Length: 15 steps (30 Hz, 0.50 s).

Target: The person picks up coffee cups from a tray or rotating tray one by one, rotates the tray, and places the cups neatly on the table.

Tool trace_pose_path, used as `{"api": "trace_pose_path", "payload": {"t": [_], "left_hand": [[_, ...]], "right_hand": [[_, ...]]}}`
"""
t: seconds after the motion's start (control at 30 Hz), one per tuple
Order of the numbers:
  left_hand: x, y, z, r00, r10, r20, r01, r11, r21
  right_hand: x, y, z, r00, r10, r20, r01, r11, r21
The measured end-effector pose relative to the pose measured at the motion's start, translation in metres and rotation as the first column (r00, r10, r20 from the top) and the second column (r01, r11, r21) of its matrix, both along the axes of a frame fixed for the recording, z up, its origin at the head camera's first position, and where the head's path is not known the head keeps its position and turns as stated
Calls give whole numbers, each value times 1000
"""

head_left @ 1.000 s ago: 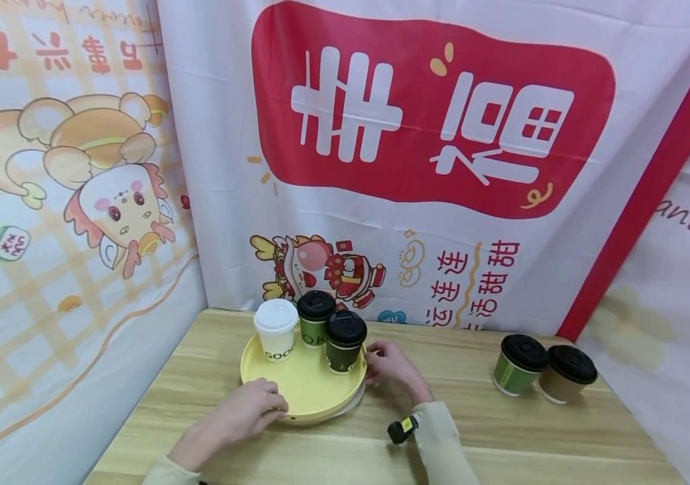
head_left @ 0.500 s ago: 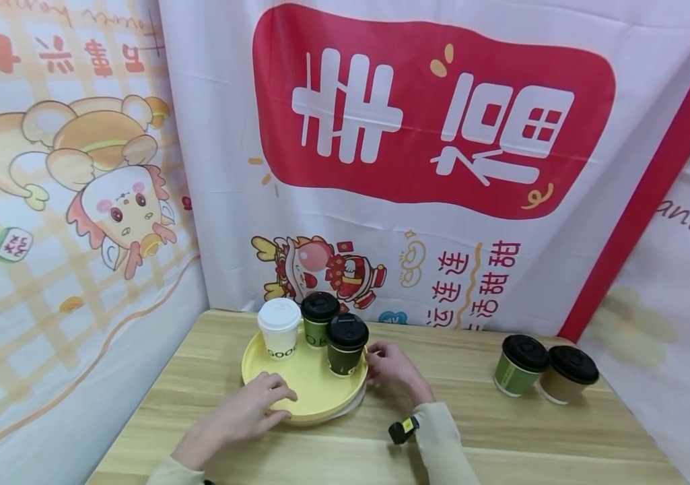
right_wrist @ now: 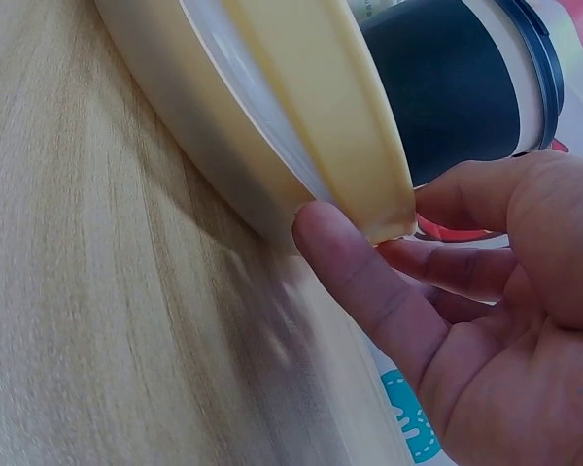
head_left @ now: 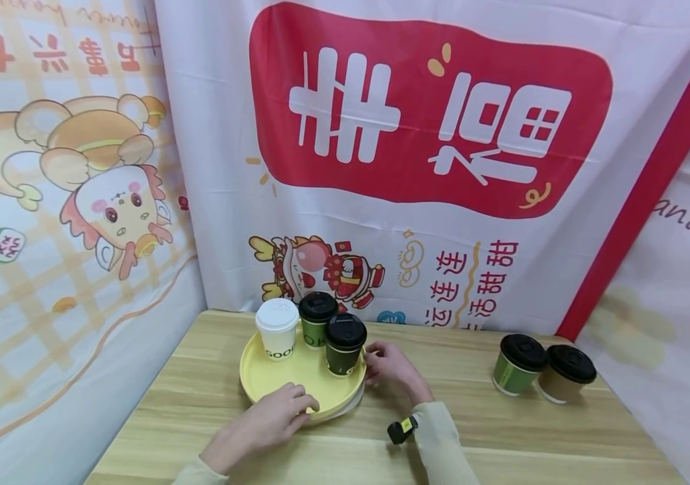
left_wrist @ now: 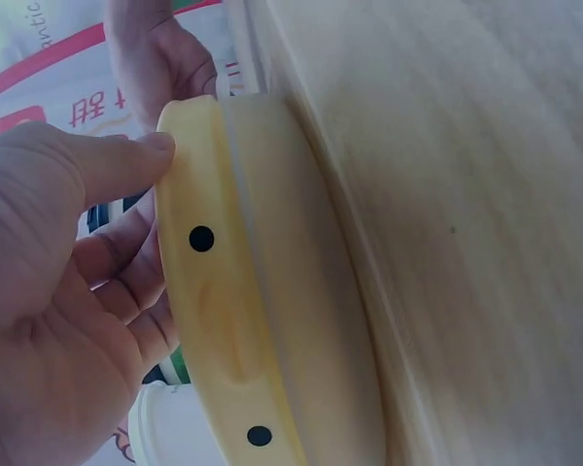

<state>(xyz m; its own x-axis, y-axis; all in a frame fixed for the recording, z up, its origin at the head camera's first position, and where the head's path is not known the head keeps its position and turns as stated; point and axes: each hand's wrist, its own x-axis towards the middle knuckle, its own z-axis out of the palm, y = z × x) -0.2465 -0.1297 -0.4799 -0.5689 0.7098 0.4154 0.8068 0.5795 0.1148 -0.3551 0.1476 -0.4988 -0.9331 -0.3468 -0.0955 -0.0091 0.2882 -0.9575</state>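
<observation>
A round yellow tray (head_left: pixel 287 380) sits on a paler round base (head_left: pixel 353 402) on the table. Toward its back stand a white-lidded white cup (head_left: pixel 277 330), a black-lidded green cup (head_left: pixel 314 333) and a dark cup with a black lid (head_left: pixel 342 357). My left hand (head_left: pixel 281 414) is at the tray's near rim; in the left wrist view its thumb (left_wrist: pixel 126 167) touches the rim and its fingers curl behind it. My right hand (head_left: pixel 392 367) holds the right rim beside the dark cup, its thumb (right_wrist: pixel 355 267) low against the side.
Two more black-lidded cups, one green (head_left: pixel 517 367) and one brown (head_left: pixel 565 377), stand close together at the table's right. Printed cloths hang behind the table (head_left: pixel 454 404) and at both sides. A small black device (head_left: pixel 402 430) is on the right wrist.
My left hand has shifted right along the near rim, its fingers loosening and lifting midway. My right hand and the cups stay nearly where they were.
</observation>
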Motion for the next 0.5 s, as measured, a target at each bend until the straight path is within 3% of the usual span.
{"api": "trace_pose_path", "payload": {"t": [0.3,0.5], "left_hand": [[-2,-1,-5,999,19,-33,-19,1000,9],[0,-6,-3,999,20,-34,-19,1000,14]], "right_hand": [[4,-1,10,1000,-6,12,6,1000,11],[2,-1,6,1000,-15,10,14,1000,24]]}}
